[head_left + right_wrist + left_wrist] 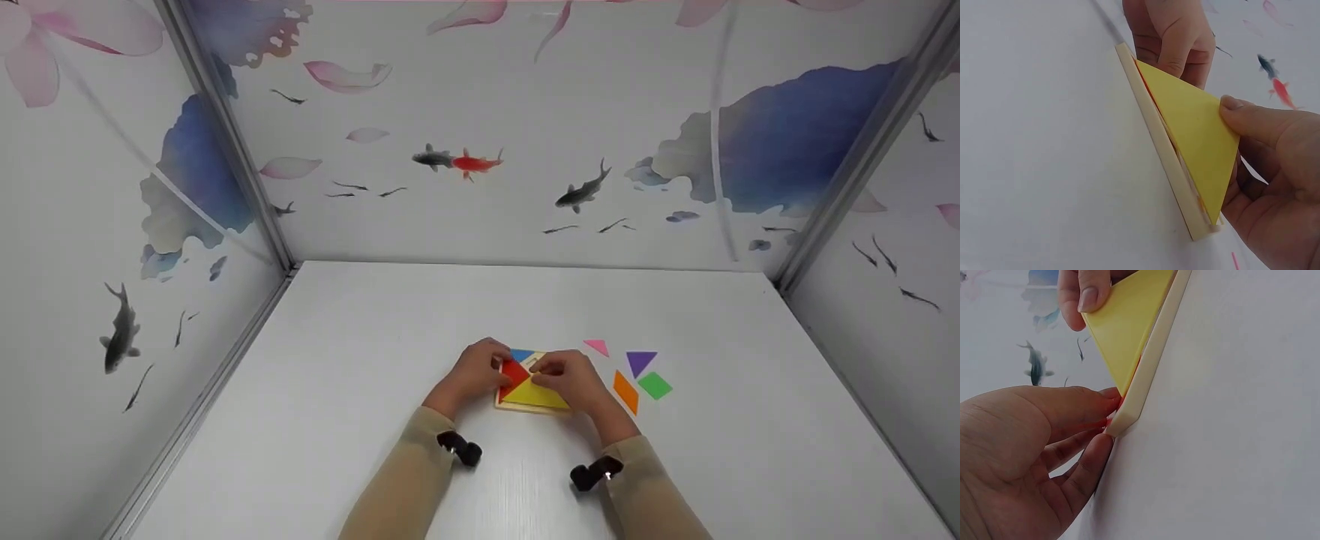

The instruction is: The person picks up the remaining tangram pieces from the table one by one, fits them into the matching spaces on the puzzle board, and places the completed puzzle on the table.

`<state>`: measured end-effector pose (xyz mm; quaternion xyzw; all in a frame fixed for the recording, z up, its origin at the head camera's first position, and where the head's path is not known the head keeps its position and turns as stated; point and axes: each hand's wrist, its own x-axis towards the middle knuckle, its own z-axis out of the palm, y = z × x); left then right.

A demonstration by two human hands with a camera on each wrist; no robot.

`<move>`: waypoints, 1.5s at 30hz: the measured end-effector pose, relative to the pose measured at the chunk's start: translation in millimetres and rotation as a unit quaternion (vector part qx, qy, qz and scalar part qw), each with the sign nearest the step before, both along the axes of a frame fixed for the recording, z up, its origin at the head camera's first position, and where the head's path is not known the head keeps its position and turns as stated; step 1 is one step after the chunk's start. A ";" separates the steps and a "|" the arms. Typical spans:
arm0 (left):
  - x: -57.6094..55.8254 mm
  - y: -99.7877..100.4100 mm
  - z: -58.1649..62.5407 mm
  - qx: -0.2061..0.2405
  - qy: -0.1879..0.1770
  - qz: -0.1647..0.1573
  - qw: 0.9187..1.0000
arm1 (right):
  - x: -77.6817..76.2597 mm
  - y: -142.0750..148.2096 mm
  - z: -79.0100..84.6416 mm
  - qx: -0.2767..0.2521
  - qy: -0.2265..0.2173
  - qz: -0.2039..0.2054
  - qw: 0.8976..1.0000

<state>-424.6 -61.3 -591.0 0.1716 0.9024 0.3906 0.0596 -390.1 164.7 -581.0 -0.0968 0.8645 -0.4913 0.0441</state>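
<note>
My right hand pinches a yellow tangram triangle at its corner. In the right wrist view the triangle is tilted, its long edge along the near rim of a shallow wooden tray. My left hand grips the left side of the tray, its thumb on the red triangle and other fingertips at the rim. Behind the red piece, a blue piece lies in the tray's far left corner. In the left wrist view the red piece is mostly hidden under the yellow triangle.
Right of the tray, loose tangram pieces lie on the white table: a pink triangle, a purple triangle, a green square and an orange parallelogram. Printed panels wall the table at the back and sides.
</note>
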 end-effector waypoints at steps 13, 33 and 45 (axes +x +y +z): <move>0.1 0.7 2.2 -0.007 -0.014 0.006 1.000 | -1.6 1.9 -1.5 0.006 -0.007 0.008 1.000; -1.1 0.6 1.2 -0.006 -0.011 0.002 1.000 | 1.9 -6.3 1.5 0.014 0.005 0.001 1.000; -2.9 0.2 -0.8 -0.001 -0.027 0.011 1.000 | 4.1 -8.6 5.2 0.040 0.017 -0.001 0.999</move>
